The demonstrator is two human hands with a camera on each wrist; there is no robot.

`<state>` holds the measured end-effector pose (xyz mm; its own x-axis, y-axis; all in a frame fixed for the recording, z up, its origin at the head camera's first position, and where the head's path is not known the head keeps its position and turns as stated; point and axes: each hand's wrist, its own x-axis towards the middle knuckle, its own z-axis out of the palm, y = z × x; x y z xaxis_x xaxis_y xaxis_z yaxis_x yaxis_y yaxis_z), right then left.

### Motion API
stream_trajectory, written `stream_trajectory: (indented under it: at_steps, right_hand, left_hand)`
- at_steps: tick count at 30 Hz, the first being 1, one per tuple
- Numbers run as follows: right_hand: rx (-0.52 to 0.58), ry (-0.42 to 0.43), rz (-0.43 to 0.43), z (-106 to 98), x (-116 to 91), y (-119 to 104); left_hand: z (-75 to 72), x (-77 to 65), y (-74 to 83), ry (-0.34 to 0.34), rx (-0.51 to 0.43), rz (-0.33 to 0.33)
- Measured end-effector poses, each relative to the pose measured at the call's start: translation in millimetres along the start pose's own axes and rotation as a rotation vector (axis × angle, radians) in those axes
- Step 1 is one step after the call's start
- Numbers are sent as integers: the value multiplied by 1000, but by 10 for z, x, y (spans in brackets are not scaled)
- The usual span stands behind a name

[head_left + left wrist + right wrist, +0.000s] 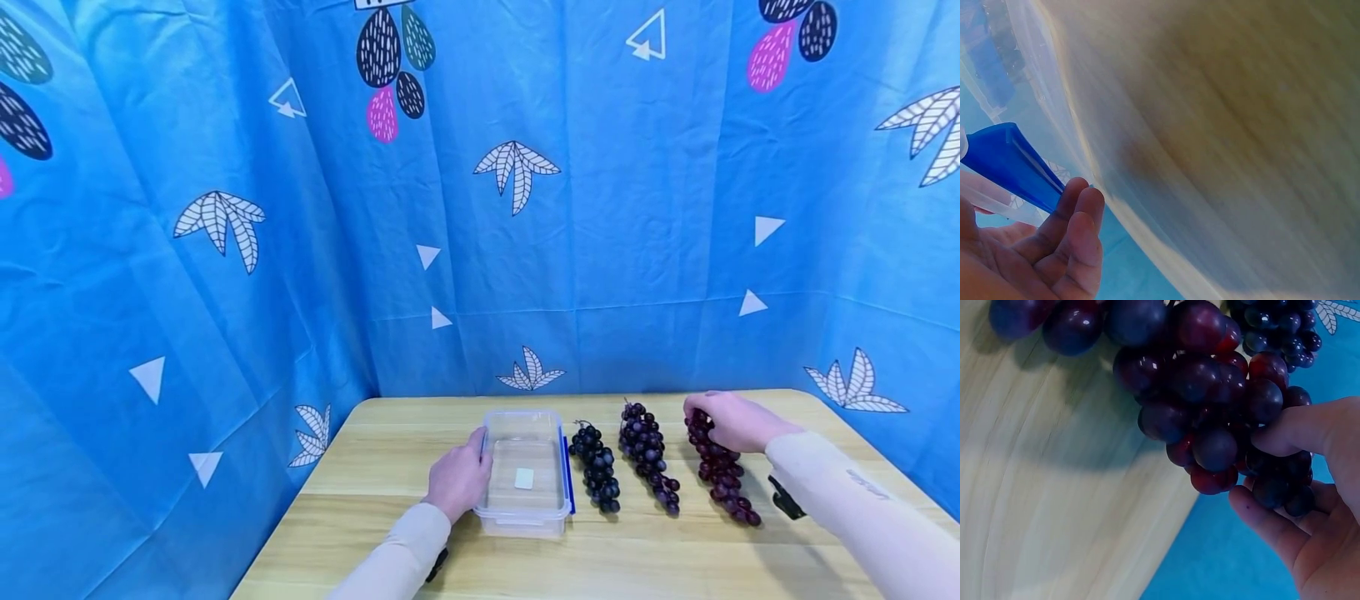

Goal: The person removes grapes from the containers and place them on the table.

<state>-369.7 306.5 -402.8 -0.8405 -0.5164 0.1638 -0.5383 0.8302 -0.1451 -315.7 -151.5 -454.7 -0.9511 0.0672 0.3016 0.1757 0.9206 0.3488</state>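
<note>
My left hand (459, 477) holds the left side of a clear plastic container (517, 523) with blue edge clips. In the left wrist view, its curled fingers (1085, 240) touch a blue clip (1013, 159). At the right of the table, my right hand (738, 419) grips the far end of a bunch of red grapes (723, 479). The right wrist view shows the thumb and fingers around those grapes (1194, 378). Between container and right hand lie a bunch of black grapes (598, 475) and a bunch of dark purple grapes (643, 442).
Everything stands on a light wooden table (360, 467) with rounded far corners. A blue patterned curtain (637, 250) hangs behind it and along both sides. A small white square (524, 478) shows within the container's outline.
</note>
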Motion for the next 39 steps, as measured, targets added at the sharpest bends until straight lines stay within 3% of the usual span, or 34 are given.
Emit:
stream_trajectory:
  at_steps: [5,18,26,39]
  right_hand:
    - [-5,3,-12,71,63,7]
    - [39,-26,56,223,127,30]
    - [53,-45,129,188,82,11]
    - [-29,61,91,167,145,-144]
  left_hand:
    - [20,2,1,-2,-8,-3]
    - [63,16,22,0,-15,1]
    - [64,26,52,-12,-27,7]
    - [25,7,36,-18,8,14]
